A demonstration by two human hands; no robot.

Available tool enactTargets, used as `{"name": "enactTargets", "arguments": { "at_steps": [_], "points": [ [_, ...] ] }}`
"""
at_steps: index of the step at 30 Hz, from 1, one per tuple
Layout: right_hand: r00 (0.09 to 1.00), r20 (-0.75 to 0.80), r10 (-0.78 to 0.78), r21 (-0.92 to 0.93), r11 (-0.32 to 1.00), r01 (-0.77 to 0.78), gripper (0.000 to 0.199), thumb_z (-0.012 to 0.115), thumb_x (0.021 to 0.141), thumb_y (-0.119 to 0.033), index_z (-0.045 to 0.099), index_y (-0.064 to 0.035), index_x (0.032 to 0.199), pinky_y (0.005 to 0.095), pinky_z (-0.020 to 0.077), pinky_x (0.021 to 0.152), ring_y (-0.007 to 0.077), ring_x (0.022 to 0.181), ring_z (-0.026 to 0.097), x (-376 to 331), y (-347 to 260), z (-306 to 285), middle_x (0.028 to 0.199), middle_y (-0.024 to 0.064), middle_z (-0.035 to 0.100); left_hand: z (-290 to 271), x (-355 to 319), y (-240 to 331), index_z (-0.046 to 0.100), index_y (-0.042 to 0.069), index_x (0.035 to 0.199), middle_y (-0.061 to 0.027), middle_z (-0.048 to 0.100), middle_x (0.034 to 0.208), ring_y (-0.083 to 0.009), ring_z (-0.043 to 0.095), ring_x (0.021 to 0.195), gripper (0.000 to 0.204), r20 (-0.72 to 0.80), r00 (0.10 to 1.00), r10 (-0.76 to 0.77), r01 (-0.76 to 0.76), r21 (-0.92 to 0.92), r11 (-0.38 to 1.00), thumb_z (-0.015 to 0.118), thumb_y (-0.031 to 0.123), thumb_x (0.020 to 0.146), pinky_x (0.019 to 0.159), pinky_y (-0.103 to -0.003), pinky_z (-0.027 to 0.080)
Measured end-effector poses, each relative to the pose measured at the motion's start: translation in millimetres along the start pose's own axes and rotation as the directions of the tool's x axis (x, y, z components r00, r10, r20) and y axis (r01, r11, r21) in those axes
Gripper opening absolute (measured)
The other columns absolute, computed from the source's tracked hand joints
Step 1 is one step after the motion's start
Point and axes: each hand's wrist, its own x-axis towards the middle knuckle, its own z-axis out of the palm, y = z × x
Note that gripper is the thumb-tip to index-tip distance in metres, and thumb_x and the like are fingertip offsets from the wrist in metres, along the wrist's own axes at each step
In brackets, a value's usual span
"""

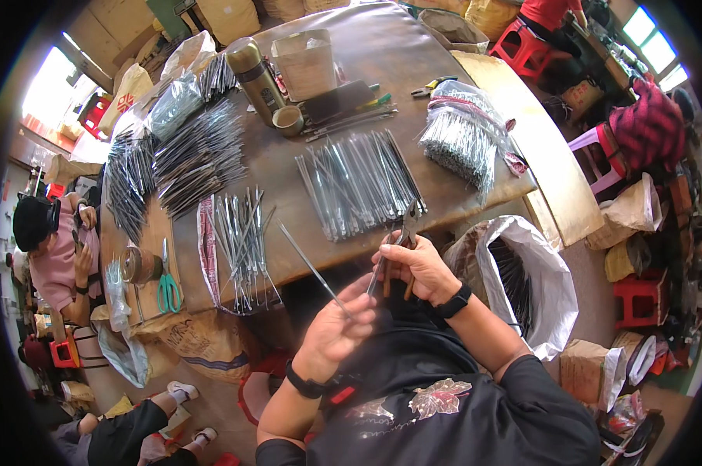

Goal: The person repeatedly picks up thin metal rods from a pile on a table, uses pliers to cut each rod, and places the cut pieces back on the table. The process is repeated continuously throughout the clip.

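Note:
My left hand (337, 328), slightly smeared by motion, has its fingers around a thin metal rod (311, 264) that points up and away to the left. Close beside it, my right hand (422, 268) grips a pair of pliers (410, 222), jaws pointing away from me and brown handles below the palm. Another thin rod (377, 273) runs between the two hands; which one holds it I cannot tell. Just beyond the pliers, a row of similar rods (359, 182) lies on the brown table (281, 233). A looser group of rods (242, 241) lies to the left.
Large rod piles (199, 159) cover the table's left side. A bagged bundle (461, 136) lies at the right, near another pair of pliers (432, 87). A flask (255, 78), cup (288, 121) and bin (304, 64) stand behind. Scissors (168, 289) lie left; a white sack (557, 303) stands right. Co-workers sit around.

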Motion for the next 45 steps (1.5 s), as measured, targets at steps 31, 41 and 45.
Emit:
{"name": "enactTargets", "arguments": {
  "at_steps": [31, 41, 45],
  "points": [
    [0.998, -0.005, -0.059, 0.298, 0.953, 0.058, 0.032, 0.052, 0.092, -0.028, 0.062, 0.0015, 0.100, 0.0464, 0.0511, 0.084, 0.0329, 0.098, 0.063, -0.2, -0.7, -18.0, 0.108, 0.0209, 0.064, 6.6, -9.2, 2.9, 0.066, -0.001, 0.108, 0.0036, 0.052, 0.071, -0.0041, 0.045, 0.053, 0.022, -0.008, 0.841, 0.541, -0.392, 0.680, 0.620, 0.063, 0.002, 0.086, 0.047, -0.017, 0.036],
    [0.963, 0.255, 0.089, -0.580, 0.811, 0.079, 0.065, 0.049, 0.069, 0.005, 0.038, -0.0054, 0.132, 0.0329, 0.0492, 0.082, 0.0222, 0.097, 0.058, -17.1, 16.1, -15.0, 0.105, 0.0105, 0.054, 11.3, -31.3, 32.7, 0.068, 0.002, 0.109, 0.0013, 0.046, 0.078, -0.0053, 0.044, 0.062, 0.026, 0.340, 0.538, 0.772, -0.409, 0.905, -0.114, 0.062, -0.005, 0.085, 0.053, -0.019, 0.039],
    [0.937, 0.349, -0.019, -0.870, 0.365, 0.331, 0.077, 0.051, 0.069, -0.004, 0.030, -0.0072, 0.143, 0.0318, 0.0444, 0.089, 0.0216, 0.098, 0.055, -7.8, 14.8, 2.6, 0.111, 0.0106, 0.050, 10.8, -31.2, 33.3, 0.068, 0.002, 0.109, 0.0002, 0.047, 0.077, -0.0070, 0.046, 0.063, 0.027, 0.341, 0.523, 0.781, -0.419, 0.901, -0.113, 0.062, -0.005, 0.084, 0.055, -0.020, 0.039]
  ]
}}
